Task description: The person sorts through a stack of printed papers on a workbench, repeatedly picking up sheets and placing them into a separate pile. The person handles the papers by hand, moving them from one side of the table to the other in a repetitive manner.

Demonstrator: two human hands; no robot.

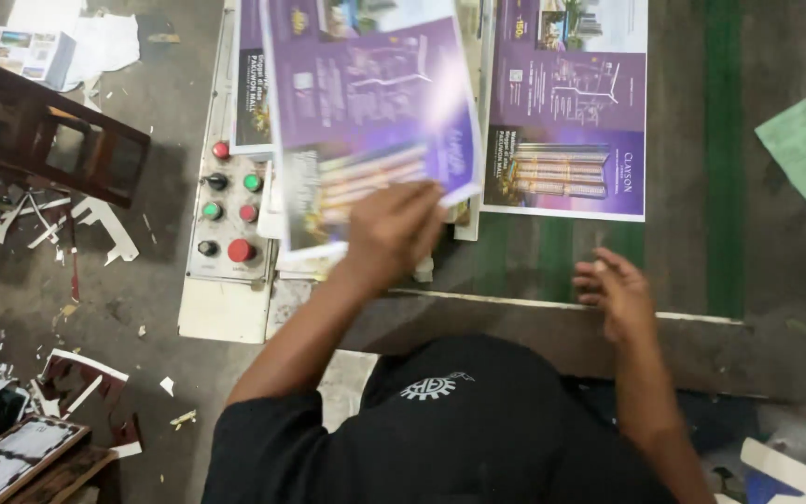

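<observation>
My left hand [394, 229] grips the lower edge of a large purple printed sheet [366, 93], which is lifted and motion-blurred over the machine bed. To the right, a stack of matching purple sheets [566, 103] lies flat on the dark table. My right hand [613, 289] hovers over the table's near edge [515, 303], just below that stack. Its fingers are apart and it holds nothing.
A cream control panel [228, 210] with red, green and black buttons sits left of the held sheet. A dark wooden frame [39, 131] stands at far left above paper scraps [76, 373] on the floor. A green paper [804, 154] lies at right.
</observation>
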